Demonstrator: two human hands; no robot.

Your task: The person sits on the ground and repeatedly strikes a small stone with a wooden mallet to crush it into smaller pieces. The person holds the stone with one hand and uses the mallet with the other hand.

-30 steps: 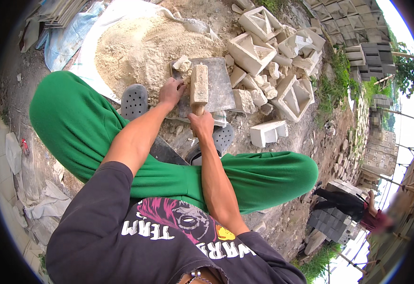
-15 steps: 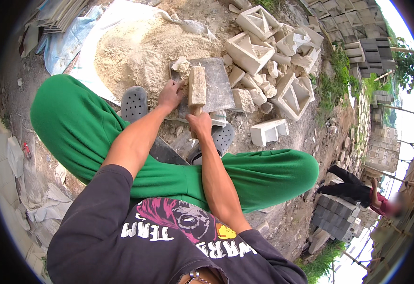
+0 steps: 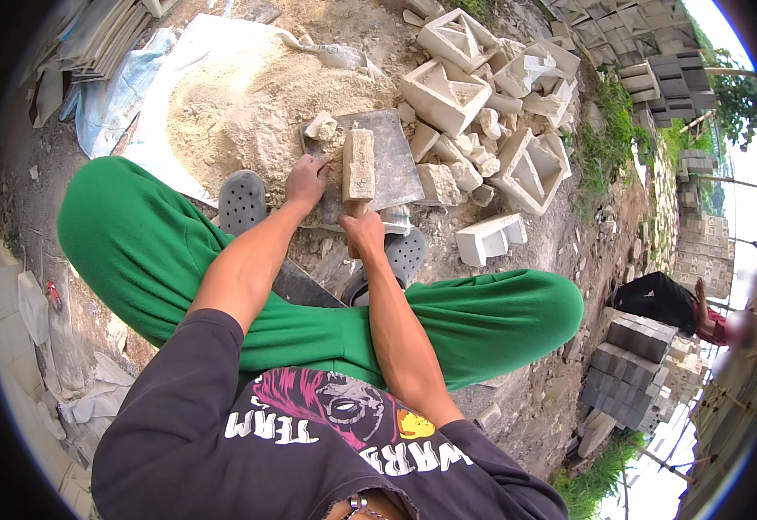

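My right hand (image 3: 364, 232) grips the handle of a wooden mallet (image 3: 359, 166), whose pale block head lies over a grey flat slab (image 3: 393, 159). My left hand (image 3: 307, 180) rests at the slab's left edge, fingers curled on a small pale piece that I cannot make out. A rough pale stone chunk (image 3: 320, 126) sits on the slab's far left corner. I squat with green trousers and grey perforated clogs (image 3: 242, 200) either side of the slab.
A sand heap (image 3: 240, 113) on a white sheet lies behind the slab. Broken hollow concrete blocks (image 3: 474, 78) pile up to the right, one white block (image 3: 491, 238) near my right foot. Another person (image 3: 673, 303) bends by stacked grey blocks (image 3: 634, 368) at right.
The mallet and my hands have barely moved. The person at right has shifted upward along the stacked blocks.
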